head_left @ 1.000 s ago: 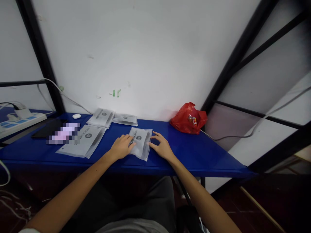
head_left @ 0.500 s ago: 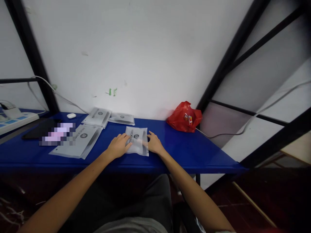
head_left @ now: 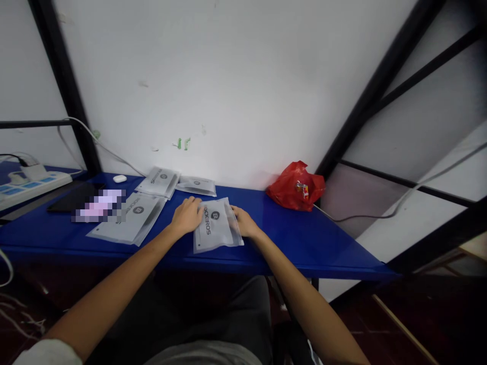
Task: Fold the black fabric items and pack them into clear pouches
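Observation:
A frosted plastic zip bag (head_left: 217,230), printed with a round logo and dark lettering, is between my hands at the front of the blue desk (head_left: 300,243). My left hand (head_left: 187,217) grips its upper left edge, the fingertips partly behind the plastic. At the zip end on the right, my right hand (head_left: 246,223) closes on the edge; its fingers are partly hidden by the bag, and I cannot tell if any are inside it. A larger matching bag (head_left: 129,220) lies flat to the left. Two smaller ones, a left bag (head_left: 160,182) and a right bag (head_left: 197,185), lie by the wall.
A red plastic bag (head_left: 294,187) sits at the back right, near a cable and the black frame post (head_left: 350,121). On the left are a dark tablet-like slab (head_left: 63,198), a blurred-out item, a small white case (head_left: 119,178) and a white power strip (head_left: 41,185).
The zip bag has turned slightly and its near edge has come towards me. Both hands have shifted a little along its edges. The view has moved slightly to the left.

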Demonstrator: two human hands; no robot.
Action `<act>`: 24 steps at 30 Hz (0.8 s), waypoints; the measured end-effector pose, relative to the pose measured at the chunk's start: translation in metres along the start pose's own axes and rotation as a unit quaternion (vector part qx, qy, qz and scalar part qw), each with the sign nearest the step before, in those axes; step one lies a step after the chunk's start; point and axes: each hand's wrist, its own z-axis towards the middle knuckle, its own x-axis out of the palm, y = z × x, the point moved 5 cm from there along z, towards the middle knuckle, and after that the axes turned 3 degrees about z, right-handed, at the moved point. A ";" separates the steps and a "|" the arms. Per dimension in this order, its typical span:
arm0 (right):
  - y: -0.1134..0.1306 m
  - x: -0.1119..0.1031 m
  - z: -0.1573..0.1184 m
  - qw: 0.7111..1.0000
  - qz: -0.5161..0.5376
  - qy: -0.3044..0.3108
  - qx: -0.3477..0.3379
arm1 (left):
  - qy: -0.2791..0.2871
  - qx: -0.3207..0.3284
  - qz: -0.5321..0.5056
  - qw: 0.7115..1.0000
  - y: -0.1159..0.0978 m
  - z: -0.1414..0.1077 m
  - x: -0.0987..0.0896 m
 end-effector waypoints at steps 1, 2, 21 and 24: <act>0.003 -0.001 -0.001 1.000 0.010 0.012 -0.022 | 0.001 -0.010 0.010 1.000 0.005 0.004 0.000; 0.006 -0.003 -0.002 0.999 0.018 0.022 -0.041 | 0.016 -0.019 0.012 1.000 0.011 0.008 0.001; -0.054 -0.019 -0.022 0.990 0.038 -0.066 0.117 | 0.101 -0.025 0.044 0.994 0.068 0.035 -0.049; -0.057 -0.019 -0.025 0.989 0.038 -0.073 0.119 | 0.057 -0.050 0.114 0.991 0.084 0.054 -0.070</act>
